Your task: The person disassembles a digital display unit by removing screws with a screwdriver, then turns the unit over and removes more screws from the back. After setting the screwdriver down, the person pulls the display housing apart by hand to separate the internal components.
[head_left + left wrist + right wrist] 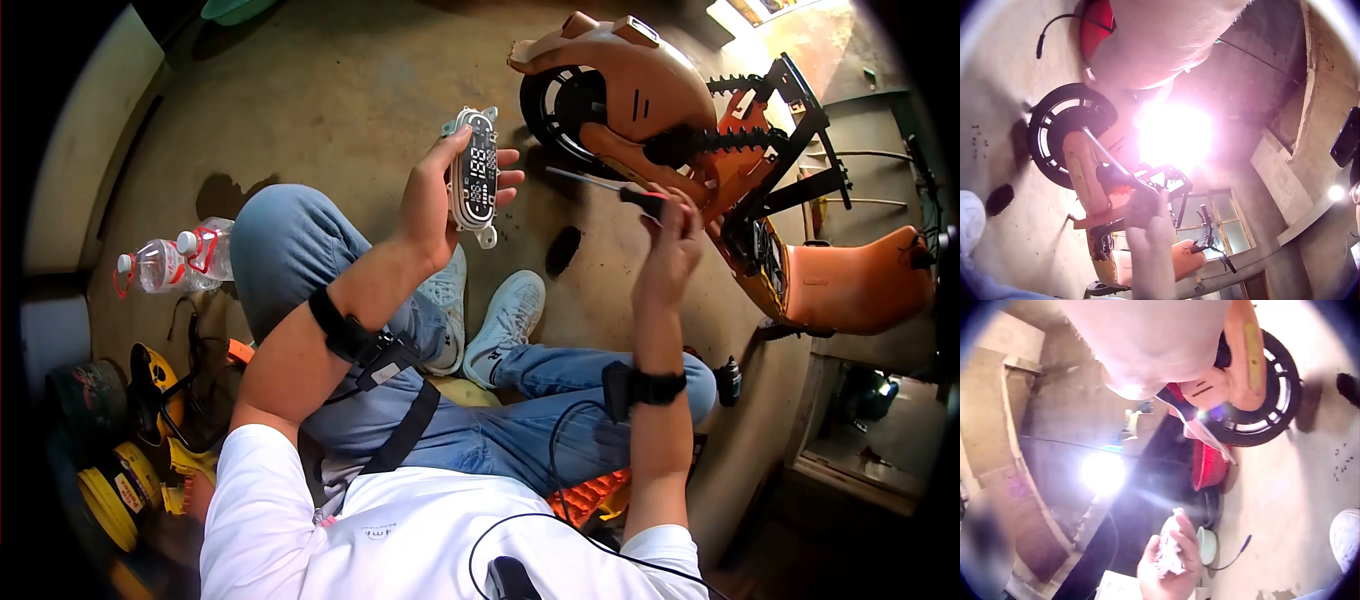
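In the head view my left hand (428, 205) holds up an oval scooter instrument display (474, 180). Its thumb lies on the near side, with fingers behind and past the far edge. White digits show on the display's black face, and mounting tabs stick out of its clear rim. To the right, my right hand (672, 240) grips a screwdriver (640, 198) with a black and red handle; the metal shaft points left toward the display, its tip apart from it. The left wrist view also shows the right hand (1147, 234) with the screwdriver shaft (1107, 153).
An orange electric scooter (640, 90) without its panels stands front right, its seat (850, 285) nearer me. Plastic bottles (165, 266) lie left of my knee. Beyond them are a yellow-black tool (155, 390) and yellow tape rolls (120, 485). A dark oval object (563, 250) lies on the floor.
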